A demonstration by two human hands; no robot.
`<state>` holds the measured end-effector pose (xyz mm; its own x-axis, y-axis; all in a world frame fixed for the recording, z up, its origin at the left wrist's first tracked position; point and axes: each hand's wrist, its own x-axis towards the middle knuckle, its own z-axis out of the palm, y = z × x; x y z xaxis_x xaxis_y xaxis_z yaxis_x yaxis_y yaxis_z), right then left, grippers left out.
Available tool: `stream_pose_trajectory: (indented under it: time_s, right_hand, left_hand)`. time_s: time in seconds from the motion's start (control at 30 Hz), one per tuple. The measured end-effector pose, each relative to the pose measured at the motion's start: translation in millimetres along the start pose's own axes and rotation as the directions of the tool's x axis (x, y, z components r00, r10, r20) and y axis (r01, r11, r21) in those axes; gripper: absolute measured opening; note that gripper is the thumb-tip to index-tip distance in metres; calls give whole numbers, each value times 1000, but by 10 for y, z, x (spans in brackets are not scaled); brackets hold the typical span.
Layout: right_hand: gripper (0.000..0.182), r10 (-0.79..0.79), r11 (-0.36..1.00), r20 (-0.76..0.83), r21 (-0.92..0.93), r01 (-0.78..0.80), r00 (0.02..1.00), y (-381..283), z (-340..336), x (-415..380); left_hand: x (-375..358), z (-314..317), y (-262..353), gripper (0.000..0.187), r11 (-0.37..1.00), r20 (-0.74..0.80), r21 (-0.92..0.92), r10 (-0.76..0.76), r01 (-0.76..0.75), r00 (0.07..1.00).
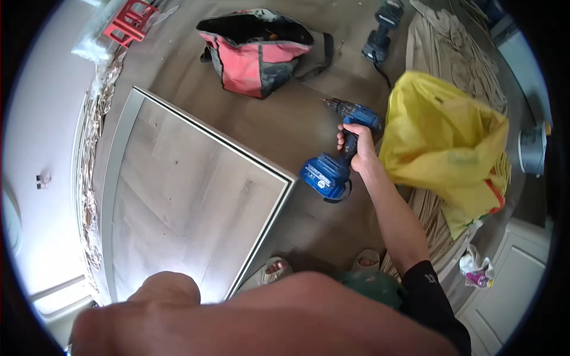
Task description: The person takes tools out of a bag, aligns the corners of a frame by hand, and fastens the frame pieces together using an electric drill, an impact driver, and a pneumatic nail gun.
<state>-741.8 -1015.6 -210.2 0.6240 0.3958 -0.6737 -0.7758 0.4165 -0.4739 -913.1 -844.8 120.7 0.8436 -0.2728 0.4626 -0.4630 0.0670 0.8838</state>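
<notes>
My right hand (362, 145) is wrapped round the handle of a blue and black cordless drill (356, 115). The drill's tip points to the upper left, and its blue battery (323, 176) is at the lower end. Close under the camera, blurred skin (255, 314) spans the bottom of the view; it looks like my left arm or hand, and no fingers can be made out. Left of the drill lies a large framed panel (190, 184) with a pale frame and dark edge strip, its corner near the battery.
A red and black tool bag (246, 64) sits open beyond the panel. A second dark power tool (380, 38) stands at the top. On the right are a yellow plastic bag (436, 136), beige cloth (454, 47) and a bucket (531, 149). A red stool (130, 22) is top left.
</notes>
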Motion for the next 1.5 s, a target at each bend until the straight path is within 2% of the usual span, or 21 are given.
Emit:
stream_pose_trajectory:
  time_s: [0.03, 0.1, 0.27, 0.37, 0.4, 0.47, 0.5, 0.6, 0.63, 0.77, 0.8, 0.83, 0.9, 0.97, 1.07, 1.23, 1.3, 1.33, 1.4, 1.47, 1.5]
  right_hand:
    - [13, -7, 999, 28, -43, 8, 1000, -185, 76, 161]
    - [14, -61, 994, -99, 85, 69, 993, -349, 94, 321]
    - [16, -154, 952, -185, 236, 196, 971, -583, 4, 809]
    - [20, -169, 920, -369, 274, 281, 914, -557, -6, 927]
    - [20, -171, 921, -375, 267, 282, 911, -546, -9, 940]
    - [25, -279, 913, -496, 127, 387, 822, -453, 90, 926]
    - [28, -335, 900, -550, 55, 433, 765, -420, 153, 899]
    - [34, -371, 882, -595, 14, 471, 713, -330, 204, 976]
    - [37, -392, 876, -611, -18, 483, 688, -353, 161, 970]
    - [39, -389, 892, -646, -88, 443, 656, -358, 145, 1020]
    - [39, -385, 893, -643, -79, 442, 662, -364, 175, 1012]
    - [41, -397, 891, -658, -107, 442, 640, -364, 206, 992]
    - [46, -423, 883, -683, -164, 439, 595, -376, 264, 976]
    - [46, -439, 879, -668, -183, 440, 600, -364, 252, 989]
    - [48, -470, 872, -650, -238, 427, 597, -309, 176, 997]
    - [44, -459, 885, -664, -285, 368, 590, -322, 212, 1022]
    - [44, -445, 892, -671, -267, 366, 593, -337, 212, 1026]
    - [44, -439, 893, -684, -263, 365, 582, -347, 229, 1021]
    - [44, -433, 896, -685, -258, 360, 586, -365, 260, 1006]
    - [44, -422, 899, -700, -242, 365, 577, -406, 268, 1037]
    - [46, -432, 893, -708, -251, 373, 558, -418, 270, 1067]
  left_hand:
    - [-241, -366, 140, 17, 999, -36, 40, 20, -19, 999]
    - [-315, -436, 48, 17, 997, -98, 80, 12, -5, 995]
    - [-296, -796, -96, 20, 985, -196, 165, -16, 49, 980]
    - [-253, -910, -360, 22, 973, -224, 213, -41, 90, 974]
    - [-266, -992, -402, 23, 970, -233, 220, -54, 107, 971]
    - [-168, -1065, -567, 25, 963, -245, 229, -81, 139, 966]
    - [-43, -989, -689, 25, 960, -245, 233, -95, 154, 965]
    - [402, -675, -1027, 28, 943, -245, 260, -142, 206, 959]
    - [333, -1230, -1046, 29, 937, -257, 264, -158, 227, 953]
    - [1000, -1529, -1401, 32, 893, -267, 336, -216, 301, 939]
    - [1094, -1756, -1980, 34, 796, -378, 527, -93, 297, 921]
    - [1180, -2029, -2434, 30, 582, -420, 621, -319, 526, 849]
    - [1121, -2403, -3285, 29, 290, -423, 791, -378, 539, 824]
    - [1227, -2433, -3436, 29, 72, -491, 797, -500, 599, 713]
    - [1383, -2757, -3797, 30, -14, -465, 822, -596, 570, 655]
    - [1689, -2783, -4333, 32, -75, -378, 893, -658, 443, 651]
    - [1807, -2625, -4379, 31, -187, -457, 874, -627, 448, 630]
    - [1874, -2535, -4365, 30, -241, -493, 862, -609, 447, 622]
    - [2040, -2363, -4146, 29, -347, -594, 794, -616, 498, 518]
    - [2145, -2086, -3522, 27, -316, -633, 762, -548, 566, 546]
    - [2169, -1923, -3272, 26, -194, -583, 795, -507, 575, 635]
